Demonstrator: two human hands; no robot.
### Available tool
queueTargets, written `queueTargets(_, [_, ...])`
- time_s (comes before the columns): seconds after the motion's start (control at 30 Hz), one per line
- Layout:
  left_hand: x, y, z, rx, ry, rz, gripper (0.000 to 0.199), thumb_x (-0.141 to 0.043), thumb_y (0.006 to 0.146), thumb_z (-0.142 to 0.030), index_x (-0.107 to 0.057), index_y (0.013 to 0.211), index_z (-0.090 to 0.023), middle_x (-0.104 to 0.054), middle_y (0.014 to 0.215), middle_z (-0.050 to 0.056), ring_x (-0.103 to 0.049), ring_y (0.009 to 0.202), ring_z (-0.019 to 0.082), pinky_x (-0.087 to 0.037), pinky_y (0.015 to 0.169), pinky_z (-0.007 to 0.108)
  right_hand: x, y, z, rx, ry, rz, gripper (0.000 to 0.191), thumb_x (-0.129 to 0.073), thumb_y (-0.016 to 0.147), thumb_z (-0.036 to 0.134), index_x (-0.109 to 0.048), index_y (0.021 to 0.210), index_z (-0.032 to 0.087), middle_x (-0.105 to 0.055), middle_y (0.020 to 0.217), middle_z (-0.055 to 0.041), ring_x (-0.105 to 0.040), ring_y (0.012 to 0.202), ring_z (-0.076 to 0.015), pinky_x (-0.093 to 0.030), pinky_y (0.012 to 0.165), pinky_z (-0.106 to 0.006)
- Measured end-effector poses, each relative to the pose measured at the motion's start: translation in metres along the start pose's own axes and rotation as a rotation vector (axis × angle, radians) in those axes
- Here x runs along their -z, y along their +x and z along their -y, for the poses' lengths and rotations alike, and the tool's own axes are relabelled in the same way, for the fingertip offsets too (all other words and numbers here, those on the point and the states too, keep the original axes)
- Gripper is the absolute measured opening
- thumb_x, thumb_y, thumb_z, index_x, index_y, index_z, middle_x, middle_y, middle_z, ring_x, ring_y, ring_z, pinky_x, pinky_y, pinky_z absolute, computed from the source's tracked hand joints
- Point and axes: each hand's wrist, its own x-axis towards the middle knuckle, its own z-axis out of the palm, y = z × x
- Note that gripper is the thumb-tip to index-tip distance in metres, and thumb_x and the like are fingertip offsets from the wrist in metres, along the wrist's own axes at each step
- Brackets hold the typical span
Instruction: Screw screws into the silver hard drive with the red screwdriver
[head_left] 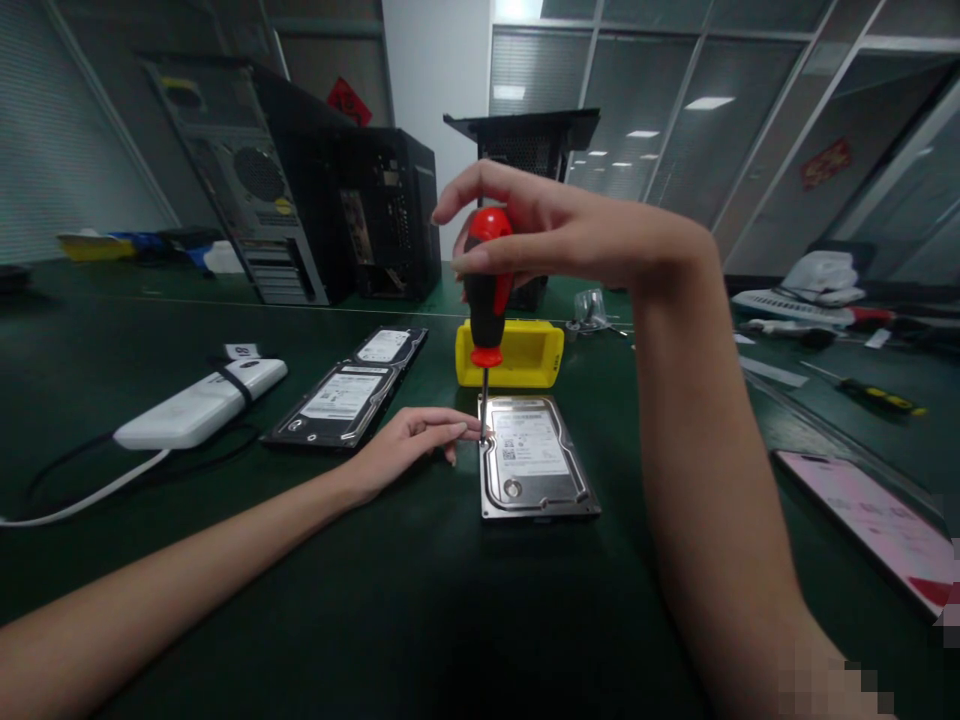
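My right hand is closed round the red-and-black handle of a screwdriver, which stands upright over a hard drive. The screwdriver's tip is down at the left edge of the drive, near a notch in its rim. The drive lies flat, its white label facing up. Beside that edge is my left hand, with fingers stretched toward the screwdriver's tip and touching the drive's side. Its thumb is apart from the forefinger, and nothing is gripped in it. Whether a screw sits under the tip is too small to tell.
Behind the drive stands a yellow tray. Two more hard drives lie left, near a white power strip. Computer cases stand at the back. To the right are a phone and a yellow-and-black screwdriver.
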Motion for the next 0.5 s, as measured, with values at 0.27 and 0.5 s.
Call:
queueTargets(0.27, [-0.001, 0.001, 0.001, 0.007, -0.004, -0.021, 0.025, -0.059, 0.085, -0.028, -0.072, 0.1, -0.013, -0.072, 0.106, 0.012, -0.062, 0.08, 0.018, -0.046, 0.068, 0.029, 0.003, -0.004, 0.007, -0.02, 0.153, 0.145, 0.039, -0.05, 0.084, 0.013, -0.051, 0.119, 0.031, -0.065, 0.106, 0.0078, -0.061, 0.106, -0.0118, -0.051, 0.082, -0.022])
queueTargets(0.5, [0.0, 0.001, 0.003, 0.011, -0.01, -0.033, 0.026, -0.059, 0.085, -0.03, -0.072, 0.101, -0.013, -0.072, 0.104, 0.012, -0.061, 0.076, 0.017, -0.046, 0.067, 0.029, 0.003, -0.003, 0.012, -0.056, 0.168, 0.137, 0.043, -0.043, 0.081, 0.003, -0.056, 0.112, 0.031, -0.064, 0.11, 0.0109, -0.059, 0.109, -0.0082, -0.051, 0.083, -0.017])
